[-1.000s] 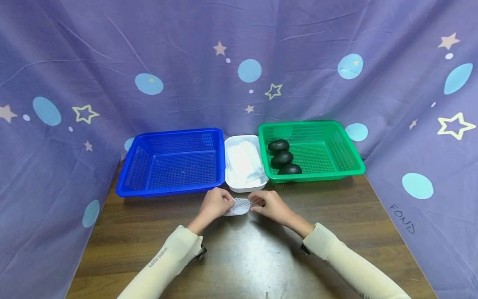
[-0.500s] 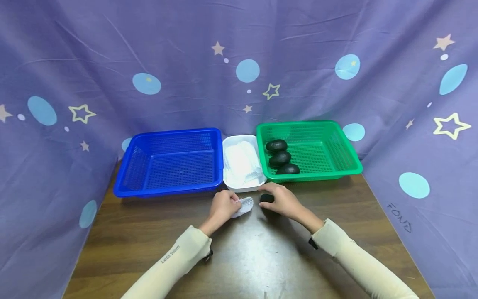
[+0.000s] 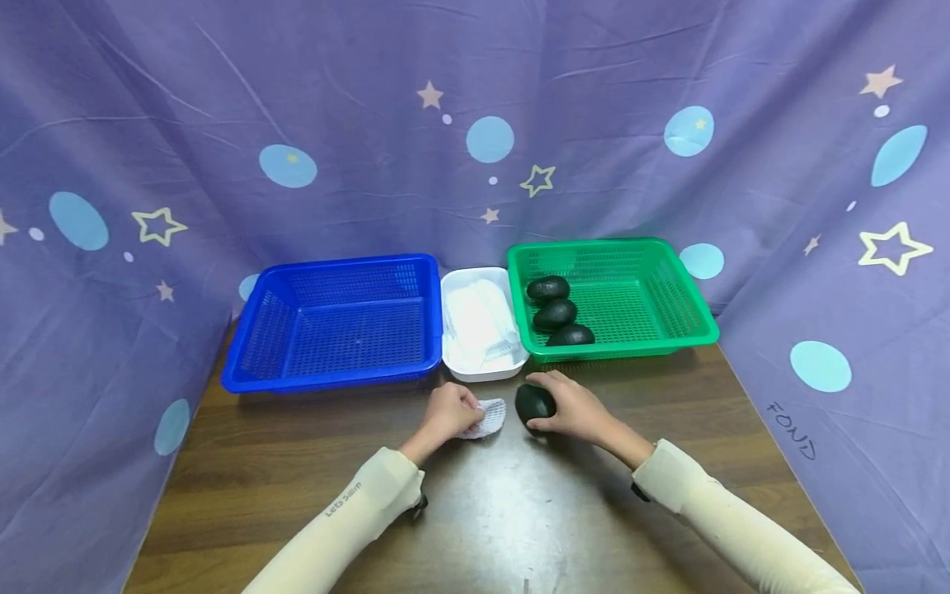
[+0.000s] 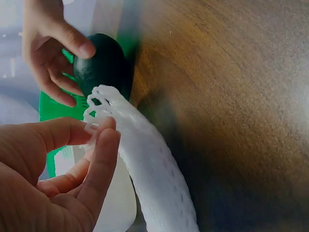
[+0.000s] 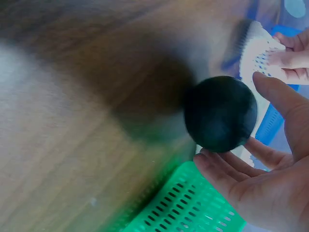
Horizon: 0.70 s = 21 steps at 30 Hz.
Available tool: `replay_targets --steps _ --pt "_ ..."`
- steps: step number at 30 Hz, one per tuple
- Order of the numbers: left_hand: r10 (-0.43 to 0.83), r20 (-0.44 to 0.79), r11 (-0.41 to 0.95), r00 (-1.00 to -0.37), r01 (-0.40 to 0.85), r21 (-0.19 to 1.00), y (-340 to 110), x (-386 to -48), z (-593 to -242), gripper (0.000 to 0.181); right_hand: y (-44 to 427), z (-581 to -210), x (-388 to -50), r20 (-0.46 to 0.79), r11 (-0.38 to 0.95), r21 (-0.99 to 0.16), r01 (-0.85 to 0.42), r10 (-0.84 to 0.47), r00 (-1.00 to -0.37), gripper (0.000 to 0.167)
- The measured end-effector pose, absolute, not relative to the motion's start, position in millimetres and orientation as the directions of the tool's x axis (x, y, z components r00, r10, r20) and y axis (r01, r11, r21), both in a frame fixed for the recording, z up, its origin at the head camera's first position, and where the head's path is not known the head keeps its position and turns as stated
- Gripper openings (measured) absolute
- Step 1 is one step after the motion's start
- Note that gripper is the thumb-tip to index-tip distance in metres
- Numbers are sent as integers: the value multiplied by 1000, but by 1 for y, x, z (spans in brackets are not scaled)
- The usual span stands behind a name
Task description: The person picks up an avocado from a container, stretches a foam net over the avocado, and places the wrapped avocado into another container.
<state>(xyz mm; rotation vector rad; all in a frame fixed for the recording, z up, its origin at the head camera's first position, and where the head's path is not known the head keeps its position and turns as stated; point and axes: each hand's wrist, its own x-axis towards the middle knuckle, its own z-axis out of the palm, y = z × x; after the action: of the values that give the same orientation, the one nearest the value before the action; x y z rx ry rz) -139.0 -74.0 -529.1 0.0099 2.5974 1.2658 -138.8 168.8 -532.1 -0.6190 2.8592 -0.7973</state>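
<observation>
My left hand (image 3: 449, 412) pinches the edge of a white foam fruit net (image 3: 491, 418) between thumb and fingertips. In the left wrist view the net (image 4: 149, 164) stretches away from the fingers, its open mesh end near a dark avocado. My right hand (image 3: 577, 409) grips that dark green avocado (image 3: 534, 403), with the thumb on one side and the fingers on the other. A small gap separates the avocado from the net in the head view. Seen from the right wrist, the avocado (image 5: 220, 114) shows its rounded end.
A blue basket (image 3: 334, 384) stands at the back left and a green basket (image 3: 631, 345) at the back right, with three avocados (image 3: 555, 314) along its left side. Between them sits a white tub (image 3: 486, 375) of foam nets (image 3: 478, 313). A curtain hangs behind.
My right hand has left the net's edge, moved right and taken hold of the avocado, which is now more exposed. The left hand has shifted slightly right, still pinching the net.
</observation>
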Motion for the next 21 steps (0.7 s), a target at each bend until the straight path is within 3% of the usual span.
replay_targets --steps 11,21 --pt "132 -394 528 -909 -272 804 -79 -146 -528 3 173 -548 -138 -26 765 -578 -284 -365 -931 80" --pt "144 -445 513 -884 -318 797 -81 -151 -525 5 175 -553 -140 -53 735 -642 -218 -326 -944 69"
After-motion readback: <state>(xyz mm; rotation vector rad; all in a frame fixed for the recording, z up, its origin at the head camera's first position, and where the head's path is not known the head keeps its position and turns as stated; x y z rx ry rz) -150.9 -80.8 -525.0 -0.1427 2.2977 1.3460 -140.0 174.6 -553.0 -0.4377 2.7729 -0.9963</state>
